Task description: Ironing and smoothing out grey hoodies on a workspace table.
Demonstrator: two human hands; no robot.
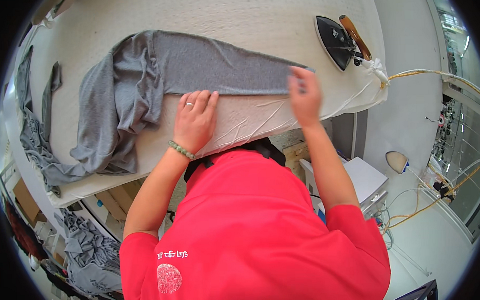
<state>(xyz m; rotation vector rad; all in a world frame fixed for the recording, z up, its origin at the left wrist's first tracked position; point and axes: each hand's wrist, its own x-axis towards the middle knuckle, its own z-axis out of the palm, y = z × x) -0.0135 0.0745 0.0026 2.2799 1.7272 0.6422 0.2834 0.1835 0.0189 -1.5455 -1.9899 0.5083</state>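
Observation:
A grey knit garment (106, 102) lies on the pale padded table, bunched at the left. One long sleeve (216, 63) is spread out to the right and narrows toward its end. My left hand (196, 118), with a ring and a green bead bracelet, rests at the sleeve's near edge. Its fingers are stretched out and touch the cloth. At the narrow end of the sleeve is my right hand (304, 95), smeared by motion. Its fingers overlap the cloth there, but their grip is unclear.
An iron (338, 43) with a brown handle stands at the table's right end, its cord running off right. A second iron (397, 162) sits lower on the right among cables. More grey cloth (90, 250) is heaped below the padded table (235, 10) at the left.

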